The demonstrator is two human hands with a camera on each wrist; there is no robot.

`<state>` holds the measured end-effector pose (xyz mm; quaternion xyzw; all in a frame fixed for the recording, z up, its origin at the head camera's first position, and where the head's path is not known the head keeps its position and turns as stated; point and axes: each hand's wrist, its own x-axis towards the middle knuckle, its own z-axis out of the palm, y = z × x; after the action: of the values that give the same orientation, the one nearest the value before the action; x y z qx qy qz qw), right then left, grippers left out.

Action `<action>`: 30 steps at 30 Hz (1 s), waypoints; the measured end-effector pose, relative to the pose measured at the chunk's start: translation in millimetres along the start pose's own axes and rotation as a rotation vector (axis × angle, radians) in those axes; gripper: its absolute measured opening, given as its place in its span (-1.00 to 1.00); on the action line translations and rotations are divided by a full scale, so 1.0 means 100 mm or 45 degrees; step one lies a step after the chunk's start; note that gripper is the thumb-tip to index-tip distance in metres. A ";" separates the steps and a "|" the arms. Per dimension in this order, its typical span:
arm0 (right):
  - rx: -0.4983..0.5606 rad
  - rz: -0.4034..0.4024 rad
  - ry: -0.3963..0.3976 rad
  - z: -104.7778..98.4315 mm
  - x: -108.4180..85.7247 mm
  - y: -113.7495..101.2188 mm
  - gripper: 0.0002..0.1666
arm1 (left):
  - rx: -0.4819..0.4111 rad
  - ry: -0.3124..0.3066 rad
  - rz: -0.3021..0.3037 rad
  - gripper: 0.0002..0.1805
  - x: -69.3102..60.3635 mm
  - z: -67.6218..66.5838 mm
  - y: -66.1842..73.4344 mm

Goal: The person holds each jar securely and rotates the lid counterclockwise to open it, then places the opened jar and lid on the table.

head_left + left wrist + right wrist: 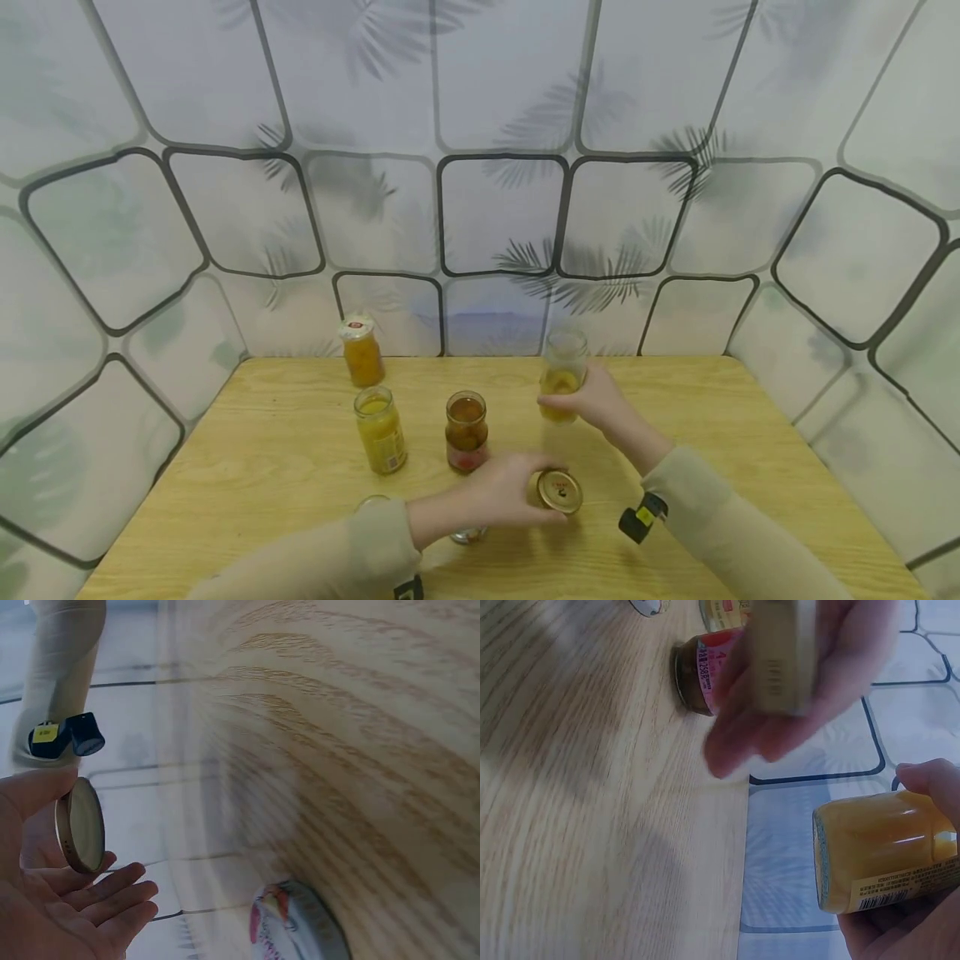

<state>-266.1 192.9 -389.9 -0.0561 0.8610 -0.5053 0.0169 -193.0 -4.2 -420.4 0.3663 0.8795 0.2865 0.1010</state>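
Note:
My left hand (504, 490) pinches a gold jar lid (559, 490) at its rim, over the front middle of the table. In the left wrist view the thumb is on the lid (84, 826), with the other fingers spread below. My right hand (597, 398) grips an uncapped glass jar (562, 379) of yellow-orange contents, back and right of the lid. In the right wrist view this jar (881, 840) is raised off the table, its barcode label showing. An uncapped jar with a red label (467, 446) stands just behind the left hand.
An uncapped jar of yellow contents (382, 437) stands left of centre. Behind it is an orange jar (364, 358) with a white lid on. A printed lid (300, 922) lies on the table below the left hand. A patterned curtain (495, 217) borders the table's back.

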 end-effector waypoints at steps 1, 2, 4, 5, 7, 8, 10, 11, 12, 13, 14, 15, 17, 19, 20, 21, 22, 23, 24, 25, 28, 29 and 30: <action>-0.006 0.004 0.000 0.01 -0.01 0.00 -0.43 | 0.021 -0.009 0.006 -0.34 0.00 0.01 -0.01; -0.008 0.002 -0.003 0.01 -0.01 0.01 -0.44 | 0.040 -0.014 0.014 -0.35 0.00 0.03 -0.01; -0.005 0.001 -0.006 0.02 -0.02 0.02 -0.44 | 0.076 -0.021 0.031 -0.38 0.00 0.06 -0.03; -0.007 0.001 -0.003 0.03 -0.02 0.03 -0.45 | 0.084 -0.026 0.038 -0.40 0.00 0.07 -0.03; -0.003 -0.001 -0.008 0.03 -0.03 0.05 -0.47 | 0.127 -0.034 0.053 -0.42 0.01 0.10 -0.05; 0.001 0.000 -0.013 0.04 -0.03 0.06 -0.47 | 0.139 -0.040 0.056 -0.42 0.01 0.11 -0.05; -0.002 0.003 -0.013 0.05 -0.05 0.07 -0.49 | 0.172 -0.057 0.057 -0.41 0.01 0.13 -0.05; -0.002 0.005 -0.017 0.05 -0.05 0.08 -0.49 | 0.204 -0.061 0.064 -0.40 0.01 0.14 -0.05; 0.002 0.005 -0.023 0.05 -0.06 0.08 -0.50 | 0.238 -0.066 0.067 -0.38 0.01 0.15 -0.05; 0.003 0.003 -0.027 0.05 -0.07 0.09 -0.50 | 0.273 -0.069 0.072 -0.36 0.00 0.15 -0.04; 0.002 0.002 -0.028 0.05 -0.08 0.09 -0.51 | 0.303 -0.074 0.074 -0.35 0.00 0.16 -0.04; 0.004 -0.003 -0.030 0.06 -0.08 0.09 -0.51 | 0.337 -0.078 0.078 -0.34 -0.01 0.17 -0.03; 0.014 -0.010 -0.035 0.06 -0.10 0.10 -0.50 | 0.405 -0.081 0.093 -0.32 -0.02 0.18 -0.02; 0.021 -0.015 -0.037 0.07 -0.11 0.12 -0.50 | 0.460 -0.082 0.110 -0.31 -0.03 0.20 -0.02; 0.022 -0.015 -0.038 0.07 -0.11 0.12 -0.49 | 0.477 -0.083 0.117 -0.31 -0.03 0.21 -0.02; 0.024 -0.011 -0.040 0.07 -0.12 0.13 -0.49 | 0.492 -0.083 0.123 -0.31 -0.03 0.22 -0.03; 0.021 -0.006 -0.040 0.07 -0.12 0.14 -0.49 | 0.507 -0.079 0.133 -0.31 -0.03 0.23 -0.03; 0.013 0.002 -0.040 0.07 -0.12 0.15 -0.49 | 0.518 -0.078 0.139 -0.32 -0.02 0.24 -0.04; 0.005 0.010 -0.036 0.07 -0.12 0.17 -0.48 | 0.521 -0.076 0.145 -0.32 -0.02 0.25 -0.04; -0.006 0.017 -0.036 0.07 -0.12 0.19 -0.48 | 0.521 -0.077 0.148 -0.32 -0.02 0.26 -0.05; -0.026 0.033 -0.029 0.08 -0.13 0.24 -0.47 | 0.523 -0.082 0.164 -0.34 0.00 0.28 -0.06; -0.040 0.034 -0.028 0.09 -0.13 0.26 -0.47 | 0.518 -0.087 0.166 -0.35 0.00 0.28 -0.07; -0.046 0.035 -0.027 0.10 -0.13 0.27 -0.47 | 0.514 -0.092 0.168 -0.36 0.01 0.29 -0.07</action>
<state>-254.3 199.2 -418.7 -0.0500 0.8704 -0.4887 0.0318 -186.6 4.6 -447.8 0.4458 0.8890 0.0973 0.0380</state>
